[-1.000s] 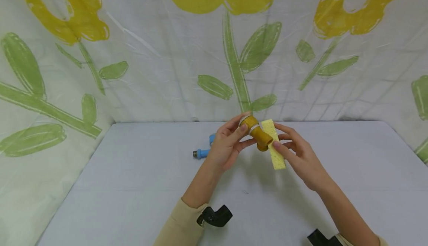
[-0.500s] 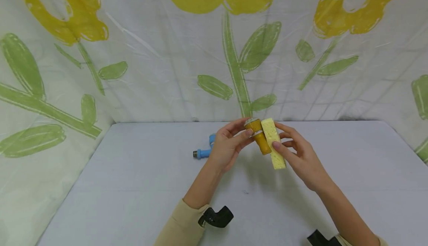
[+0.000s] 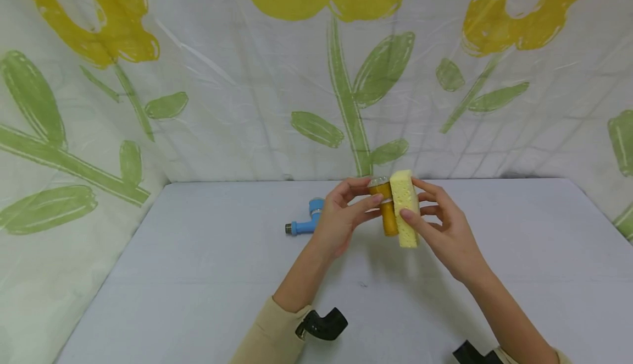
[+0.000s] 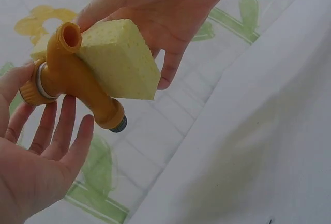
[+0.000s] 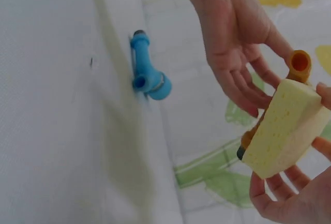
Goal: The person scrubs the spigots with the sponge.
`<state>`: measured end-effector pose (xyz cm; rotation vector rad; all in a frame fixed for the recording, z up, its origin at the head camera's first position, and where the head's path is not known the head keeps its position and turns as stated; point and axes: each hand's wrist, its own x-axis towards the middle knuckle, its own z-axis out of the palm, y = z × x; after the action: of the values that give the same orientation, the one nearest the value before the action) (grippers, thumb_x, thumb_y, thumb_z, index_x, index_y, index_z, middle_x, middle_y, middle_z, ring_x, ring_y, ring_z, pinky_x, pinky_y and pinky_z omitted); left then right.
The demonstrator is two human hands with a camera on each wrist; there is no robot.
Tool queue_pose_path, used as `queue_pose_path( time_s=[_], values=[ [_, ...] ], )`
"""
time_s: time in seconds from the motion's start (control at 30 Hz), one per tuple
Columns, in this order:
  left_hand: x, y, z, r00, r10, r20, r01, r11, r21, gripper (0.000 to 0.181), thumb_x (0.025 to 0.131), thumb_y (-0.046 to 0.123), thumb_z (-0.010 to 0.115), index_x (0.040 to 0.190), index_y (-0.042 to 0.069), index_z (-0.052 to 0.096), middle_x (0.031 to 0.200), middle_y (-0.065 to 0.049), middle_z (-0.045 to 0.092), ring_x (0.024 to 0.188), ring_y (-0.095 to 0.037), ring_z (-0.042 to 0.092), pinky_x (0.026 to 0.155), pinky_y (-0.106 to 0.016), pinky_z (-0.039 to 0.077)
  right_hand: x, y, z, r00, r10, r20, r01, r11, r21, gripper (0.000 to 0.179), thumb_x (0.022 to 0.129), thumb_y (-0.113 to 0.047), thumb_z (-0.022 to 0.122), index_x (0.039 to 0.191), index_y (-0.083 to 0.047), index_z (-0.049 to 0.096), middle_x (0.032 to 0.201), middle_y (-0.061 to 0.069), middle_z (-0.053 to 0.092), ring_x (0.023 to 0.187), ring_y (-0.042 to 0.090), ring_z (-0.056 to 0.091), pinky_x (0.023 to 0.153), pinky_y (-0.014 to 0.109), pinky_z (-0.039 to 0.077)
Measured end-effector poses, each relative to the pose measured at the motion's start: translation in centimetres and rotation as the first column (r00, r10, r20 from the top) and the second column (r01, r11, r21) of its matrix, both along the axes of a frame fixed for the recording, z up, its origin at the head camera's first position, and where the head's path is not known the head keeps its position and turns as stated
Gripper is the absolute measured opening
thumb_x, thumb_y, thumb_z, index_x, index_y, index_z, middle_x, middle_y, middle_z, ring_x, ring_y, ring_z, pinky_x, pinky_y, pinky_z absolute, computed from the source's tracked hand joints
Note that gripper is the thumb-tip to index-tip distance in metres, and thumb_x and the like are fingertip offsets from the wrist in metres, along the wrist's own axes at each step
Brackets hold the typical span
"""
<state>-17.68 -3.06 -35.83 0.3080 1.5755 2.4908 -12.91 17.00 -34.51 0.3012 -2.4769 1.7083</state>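
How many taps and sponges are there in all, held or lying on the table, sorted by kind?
Taps: 2, the orange tap held in the left hand and the blue tap on the table
Sponges: 1, the yellow sponge held in the right hand
Total: 3

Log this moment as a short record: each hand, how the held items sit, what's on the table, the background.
Left hand: pinches an orange tap at its ribbed end
Right hand: holds a yellow sponge between thumb and fingers
Held items: side by side above the table, sponge against the tap's side or very nearly so
On table: a blue tap, partly hidden by the left hand in the head view
Background: pale sheet printed with yellow flowers and green leaves
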Motion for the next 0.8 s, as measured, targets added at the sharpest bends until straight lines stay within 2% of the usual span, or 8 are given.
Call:
queue_pose_path(
  time_s=[0.13, 0.33, 0.47, 0.6, 0.8],
  values=[
    [0.2, 0.06, 0.16, 1.0, -0.007, 0.023, 0.008, 0.999, -0.039, 0.034, 0.101, -0.006, 0.065, 0.134, 0.0, 0.063, 0.117, -0.003, 0.066, 0.095, -0.014, 0.072, 0.088, -0.045, 0.065, 0.02, -0.04, -0.07, 1.0, -0.029, -0.01, 0.029, 1.0, 0.008, 0.062, 0.103, -0.016, 0.072, 0.159, -0.02, 0.047, 0.135, 0.012, 0.056, 0.106, 0.015, 0.062, 0.077, 0.024, 0.06],
    [0.16, 0.15, 0.02, 0.999, -0.041, 0.028, 0.041, 0.999, -0.013, 0.036, 0.102, -0.006, 0.062, 0.137, 0.001, 0.061, 0.12, -0.003, 0.064, 0.099, -0.013, 0.07, 0.076, -0.036, 0.067, 0.05, -0.11, -0.23, 0.996, -0.064, -0.058, 0.065, 0.998, 0.009, 0.064, 0.099, -0.012, 0.076, 0.157, -0.018, 0.05, 0.134, 0.007, 0.057, 0.108, 0.009, 0.061, 0.082, 0.017, 0.059],
    [0.08, 0.23, -0.08, 0.997, -0.077, 0.02, 0.077, 0.997, -0.016, 0.037, 0.102, -0.006, 0.062, 0.138, 0.003, 0.061, 0.121, -0.004, 0.064, 0.1, -0.015, 0.07, 0.076, -0.037, 0.067, 0.03, -0.06, -0.21, 0.991, -0.08, -0.104, 0.078, 0.997, -0.019, 0.065, 0.098, -0.007, 0.076, 0.156, -0.016, 0.051, 0.132, 0.0, 0.057, 0.111, 0.007, 0.061, 0.085, 0.013, 0.057],
    [0.07, 0.37, -0.18, 0.994, -0.103, 0.028, 0.104, 0.994, -0.038, 0.037, 0.102, -0.005, 0.063, 0.138, 0.002, 0.062, 0.12, -0.004, 0.063, 0.101, -0.016, 0.069, 0.079, -0.039, 0.067, 0.13, -0.04, -0.02, 0.989, -0.094, -0.114, 0.091, 0.995, -0.035, 0.065, 0.098, -0.006, 0.076, 0.157, -0.017, 0.051, 0.131, -0.005, 0.057, 0.112, 0.007, 0.061, 0.085, 0.013, 0.058],
    [0.23, 0.41, -0.13, 0.995, -0.09, 0.033, 0.092, 0.994, -0.055, 0.04, 0.102, -0.006, 0.063, 0.141, -0.001, 0.06, 0.118, -0.003, 0.063, 0.095, -0.014, 0.07, 0.077, -0.036, 0.067, 0.34, -0.16, 0.43, 0.987, -0.103, -0.126, 0.1, 0.995, -0.028, 0.067, 0.096, -0.005, 0.078, 0.156, -0.018, 0.052, 0.132, -0.006, 0.057, 0.111, 0.006, 0.063, 0.085, 0.013, 0.058]
  ],
)
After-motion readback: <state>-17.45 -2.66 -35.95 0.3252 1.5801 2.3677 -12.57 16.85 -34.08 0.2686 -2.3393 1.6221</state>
